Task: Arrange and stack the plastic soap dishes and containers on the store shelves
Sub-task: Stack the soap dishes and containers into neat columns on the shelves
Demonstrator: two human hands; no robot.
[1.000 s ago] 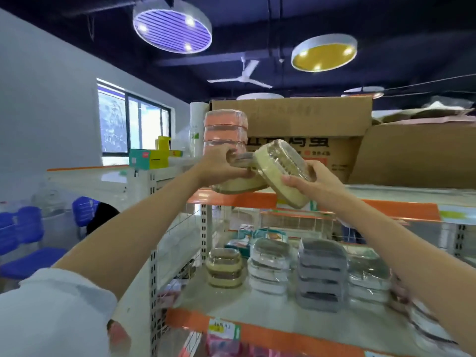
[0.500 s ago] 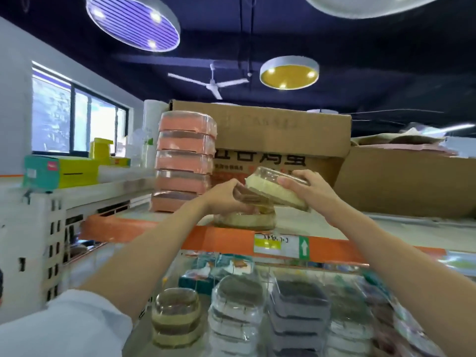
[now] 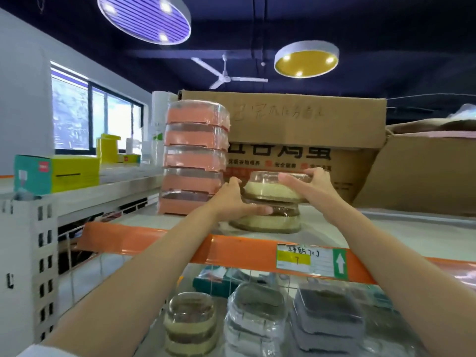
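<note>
2 cardboard boxes stand at the back of the top shelf, a printed one (image 3: 296, 130) and a plain one (image 3: 422, 173) to its right. A white ceiling fan (image 3: 226, 76) hangs between a purple round lamp (image 3: 144, 19) and a yellow one (image 3: 306, 60). A teal-and-yellow carton (image 3: 54, 173) lies by the window (image 3: 95, 119).

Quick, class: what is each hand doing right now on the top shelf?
Left hand: fingers lie straight against the lower cream soap dish, steadying it; open.
Right hand: grips the upper cream soap dish, set on the lower one.
</note>
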